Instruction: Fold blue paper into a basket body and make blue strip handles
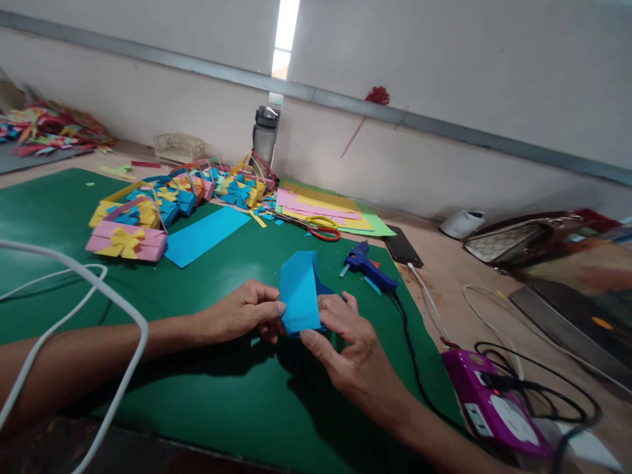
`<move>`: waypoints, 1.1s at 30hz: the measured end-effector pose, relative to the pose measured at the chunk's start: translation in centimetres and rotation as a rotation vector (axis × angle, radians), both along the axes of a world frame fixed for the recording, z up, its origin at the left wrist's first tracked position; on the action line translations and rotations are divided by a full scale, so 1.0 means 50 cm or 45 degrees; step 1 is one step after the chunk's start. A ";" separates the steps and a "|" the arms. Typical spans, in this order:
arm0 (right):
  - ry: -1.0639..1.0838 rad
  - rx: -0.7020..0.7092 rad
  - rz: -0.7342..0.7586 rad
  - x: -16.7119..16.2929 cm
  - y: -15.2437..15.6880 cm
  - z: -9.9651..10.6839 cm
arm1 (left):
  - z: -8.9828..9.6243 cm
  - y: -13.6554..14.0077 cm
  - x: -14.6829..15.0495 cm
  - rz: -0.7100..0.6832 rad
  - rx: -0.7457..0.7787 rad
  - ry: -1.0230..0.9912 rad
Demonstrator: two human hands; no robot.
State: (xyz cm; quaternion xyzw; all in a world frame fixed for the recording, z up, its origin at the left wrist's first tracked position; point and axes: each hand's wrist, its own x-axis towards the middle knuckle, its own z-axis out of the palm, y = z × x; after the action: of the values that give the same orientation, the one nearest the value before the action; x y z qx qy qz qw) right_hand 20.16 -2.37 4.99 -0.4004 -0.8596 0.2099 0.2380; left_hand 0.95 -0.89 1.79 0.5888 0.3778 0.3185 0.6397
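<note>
A folded piece of blue paper (299,293) is held between my two hands, above the green mat (212,408). With thumb and fingers, my left hand (251,309) pinches its left edge. My right hand (345,336) grips the lower right corner, thumb in front and fingers tucked behind or inside the fold. A flat strip of blue paper (207,236) lies beyond my left hand. To the right of the folded paper rests a blue glue gun (368,266) with a clear stick at its end.
Several small paper bags with bows (128,240) stand at the back left. Scissors (320,227) lie by stacked coloured sheets (326,205). A bottle (265,137), phone (402,246) and purple power strip (494,401) with tangled cables are around. A white cable (141,322) loops across the left foreground.
</note>
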 end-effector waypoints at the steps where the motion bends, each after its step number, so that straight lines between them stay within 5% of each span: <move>1: -0.005 0.013 0.002 0.000 0.000 -0.001 | -0.001 0.000 0.000 0.008 0.017 0.005; 21: -0.046 0.013 0.024 0.001 -0.002 -0.010 | -0.003 0.003 -0.008 -0.166 0.411 0.285; 33: -0.127 0.092 0.083 0.004 0.003 -0.015 | -0.006 0.017 -0.013 -0.292 0.337 0.456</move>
State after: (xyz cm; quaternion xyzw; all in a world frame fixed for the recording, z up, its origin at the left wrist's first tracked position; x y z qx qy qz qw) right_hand 20.38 -2.24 4.26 -0.3732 -0.8901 0.1663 0.2020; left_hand 0.31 -0.01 1.51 0.7535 0.3709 0.1808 0.5119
